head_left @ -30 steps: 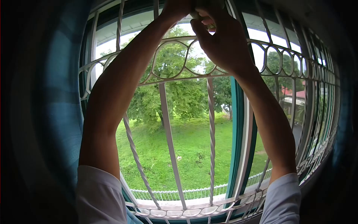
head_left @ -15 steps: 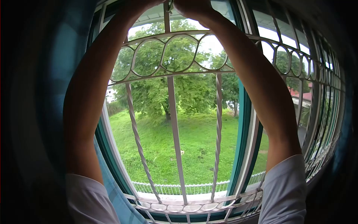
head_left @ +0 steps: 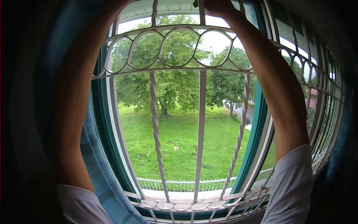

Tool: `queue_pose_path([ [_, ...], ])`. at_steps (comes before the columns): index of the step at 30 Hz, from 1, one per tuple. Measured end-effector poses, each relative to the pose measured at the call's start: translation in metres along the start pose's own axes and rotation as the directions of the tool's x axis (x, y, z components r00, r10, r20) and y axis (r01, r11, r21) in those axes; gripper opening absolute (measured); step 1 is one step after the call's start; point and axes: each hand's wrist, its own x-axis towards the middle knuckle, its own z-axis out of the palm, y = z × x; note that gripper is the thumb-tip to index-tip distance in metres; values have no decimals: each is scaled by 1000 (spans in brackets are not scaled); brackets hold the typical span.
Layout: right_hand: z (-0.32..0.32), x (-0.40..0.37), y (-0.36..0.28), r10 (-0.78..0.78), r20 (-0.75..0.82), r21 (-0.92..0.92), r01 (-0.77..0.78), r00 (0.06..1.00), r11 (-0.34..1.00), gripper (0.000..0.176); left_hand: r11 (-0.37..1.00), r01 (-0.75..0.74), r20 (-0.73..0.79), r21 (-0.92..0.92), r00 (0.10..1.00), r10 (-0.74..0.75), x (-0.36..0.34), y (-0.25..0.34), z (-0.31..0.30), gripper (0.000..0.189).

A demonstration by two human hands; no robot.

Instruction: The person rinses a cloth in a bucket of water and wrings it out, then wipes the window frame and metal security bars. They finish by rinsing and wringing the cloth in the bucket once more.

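Observation:
Both my arms reach up in front of a window grille (head_left: 164, 71) of pale metal bars, some twisted, with a band of oval loops. My right hand (head_left: 219, 7) is at the top edge, beside an upright bar (head_left: 201, 44); its fingers are cut off or too dark to read. A small dark green thing (head_left: 195, 3) shows next to that bar, too little of it in view to name. My left forearm (head_left: 80, 71) rises out of the top of the picture on the left, and the left hand is beyond the frame.
A blue curtain (head_left: 99, 164) hangs at the left, beside the green window frame (head_left: 106, 149). Another barred section (head_left: 320, 112) continues to the right. Beyond the grille are grass, a large tree (head_left: 164, 56) and a low white fence (head_left: 179, 185).
The view has shifted left, so the grille and tree sit differently in it. My hands have moved apart; the left has gone out of view, while the right stays by the upright bar.

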Motion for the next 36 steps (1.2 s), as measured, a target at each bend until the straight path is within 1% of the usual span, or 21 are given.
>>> queue_pose_path([
  [3, -8, 1, 0, 7, 23, -118, -4, 1000, 993, 35, 998, 28, -1, 64, 1000, -28, -11, -9, 7, 21],
  [5, -8, 3, -3, 8, 43, -183, 0, 999, 983, 35, 987, 118, 176, 106, 975, -135, -19, -12, 12, 23],
  [7, -5, -3, -2, 16, 66, -220, -1, 998, 976, 35, 985, 114, 77, 132, 989, -125, -38, -21, 31, 22],
  [9, -6, -2, -8, 172, -17, -284, -170, 985, 944, 33, 971, -60, 8, 231, 998, 60, -51, -33, 36, 18],
  [10, 39, 37, 18, 229, -214, -154, -264, 950, 952, 32, 964, -149, -56, 219, 985, 165, -59, -41, 38, 15],
  [13, 5, 14, 5, 48, -83, 200, -31, 995, 979, 34, 956, -245, -155, 161, 950, 270, -72, -64, 37, 8],
  [14, 3, 9, -8, -22, -198, -140, -6, 980, 990, 34, 958, -236, -159, 163, 952, 261, -74, -67, 33, 8],
  [19, -3, 11, 11, -233, -143, -479, 139, 962, 867, 30, 978, -136, -266, 155, 948, 174, -62, -69, 37, 8],
  [21, 9, 16, 23, -538, -596, -542, 195, 596, 817, 25, 966, -178, -303, 189, 925, 230, -60, -67, 39, 10],
  [22, 9, 13, 25, -622, -538, -713, 87, 568, 696, 15, 957, -209, -279, 201, 924, 261, -60, -64, 38, 11],
  [23, 7, 13, 25, -619, -535, -712, 87, 574, 696, 15, 946, -243, -253, 213, 922, 294, -59, -62, 38, 11],
  [24, 3, 16, 24, -367, -326, -689, 46, 872, 723, 12, 953, -226, -232, 202, 934, 271, -61, -58, 37, 11],
  [25, -8, 12, 15, -44, -55, -678, -4, 998, 735, 13, 952, -230, -227, 201, 935, 273, -61, -56, 39, 11],
  [27, -15, 2, 8, -67, 43, -722, 78, 997, 688, 15, 958, -219, -233, 185, 937, 259, -63, -60, 37, 11],
  [28, -6, 1, 12, -336, -187, -705, 112, 923, 700, 15, 943, -260, -248, 207, 919, 308, -62, -67, 39, 11],
  [30, 15, 11, 24, -658, -542, -672, 200, 523, 713, 17, 954, -223, -243, 199, 932, 268, -64, -68, 37, 11],
  [31, 3, 6, 13, -656, -543, -671, 200, 524, 714, 17, 967, -189, -238, 172, 944, 227, -64, -67, 38, 11],
  [32, -19, -7, -6, -478, -320, -661, 169, 818, 732, 18, 967, -193, -236, 167, 944, 229, -64, -66, 40, 11],
  [33, -32, -13, -17, -222, -46, -661, 137, 974, 738, 20, 970, -166, -221, 179, 954, 204, -64, -67, 41, 12],
  [34, -22, -5, -8, -219, -42, -660, 137, 975, 738, 20, 972, -140, -202, 189, 963, 178, -64, -68, 42, 12],
  [36, 12, 18, 26, -493, -470, -694, 38, 732, 719, 19, 972, -153, -210, 179, 959, 190, -64, -65, 41, 12],
])
